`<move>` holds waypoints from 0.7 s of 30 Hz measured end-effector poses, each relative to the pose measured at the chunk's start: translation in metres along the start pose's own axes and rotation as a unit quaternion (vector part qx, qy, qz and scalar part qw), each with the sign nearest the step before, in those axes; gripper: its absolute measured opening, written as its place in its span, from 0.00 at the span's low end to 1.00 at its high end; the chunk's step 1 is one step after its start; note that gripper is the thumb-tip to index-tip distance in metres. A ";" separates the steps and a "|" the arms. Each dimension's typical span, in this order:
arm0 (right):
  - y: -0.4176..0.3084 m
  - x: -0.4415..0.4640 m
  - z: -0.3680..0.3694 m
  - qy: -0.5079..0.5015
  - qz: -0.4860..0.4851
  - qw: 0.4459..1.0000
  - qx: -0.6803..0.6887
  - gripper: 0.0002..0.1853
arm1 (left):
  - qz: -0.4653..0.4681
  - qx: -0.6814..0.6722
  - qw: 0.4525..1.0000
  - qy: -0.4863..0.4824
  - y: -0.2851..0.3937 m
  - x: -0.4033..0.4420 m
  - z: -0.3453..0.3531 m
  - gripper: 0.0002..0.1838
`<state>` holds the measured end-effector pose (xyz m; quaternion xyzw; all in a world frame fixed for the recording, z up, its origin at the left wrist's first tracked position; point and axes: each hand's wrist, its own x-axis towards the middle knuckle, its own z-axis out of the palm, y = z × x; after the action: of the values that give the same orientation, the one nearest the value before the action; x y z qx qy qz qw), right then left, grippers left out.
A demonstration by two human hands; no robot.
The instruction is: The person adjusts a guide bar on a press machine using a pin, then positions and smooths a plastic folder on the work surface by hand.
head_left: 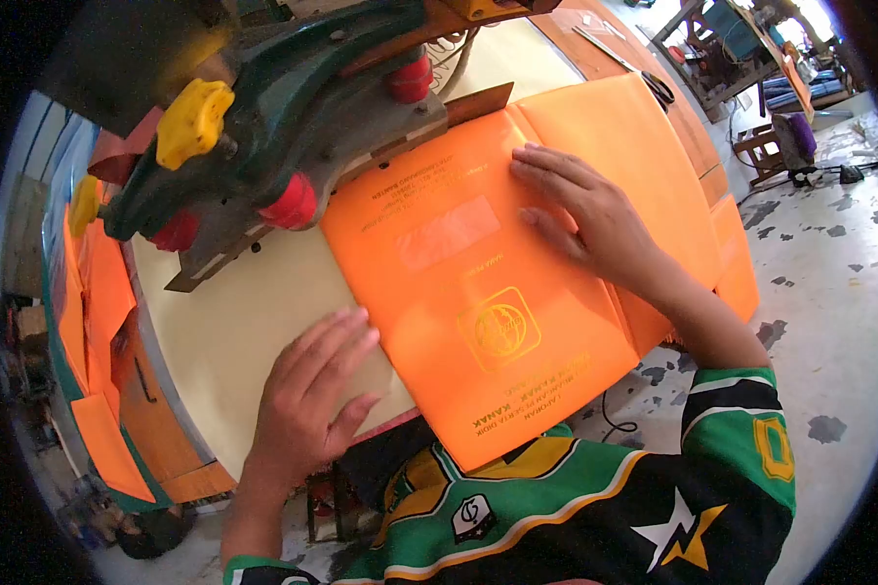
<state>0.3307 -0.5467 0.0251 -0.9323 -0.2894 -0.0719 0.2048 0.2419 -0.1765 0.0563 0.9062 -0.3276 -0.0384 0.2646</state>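
Observation:
An orange folder (429,322) with gold print, a globe emblem and a clear window lies open on a cream work surface (234,351), its upper edge at the metal bar of a dark green machine (293,117). Flat on the folder near its fold rests my right hand (585,210), fingers stretched and holding nothing. My left hand (317,395) is beside the folder's left edge, fingers spread over the cream surface, its fingertips at that edge. Part of the folder hangs over the front edge of the surface, above my lap.
Yellow knobs (193,124) and red round parts (291,201) are on the machine. Scissors (654,86) lie at the back right. More orange sheets (98,322) are at the far left. A stool (766,151) and another workbench stand at the upper right.

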 end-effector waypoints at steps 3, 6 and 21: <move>0.013 0.013 0.006 0.014 -0.008 1.000 -0.006 0.26 | 0.006 0.052 0.998 -0.023 -0.019 0.019 0.008 0.34; 0.021 0.027 0.010 0.022 -0.015 1.000 -0.017 0.26 | -0.004 0.084 0.996 -0.024 -0.033 0.037 0.016 0.39; 0.028 0.036 0.017 0.037 -0.038 0.998 -0.014 0.24 | -0.028 0.101 0.994 0.008 -0.042 0.053 0.030 0.43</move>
<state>0.3767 -0.5422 0.0089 -0.9201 -0.3160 -0.1180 0.1992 0.3002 -0.1956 0.0152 0.9373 -0.3024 -0.0051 0.1731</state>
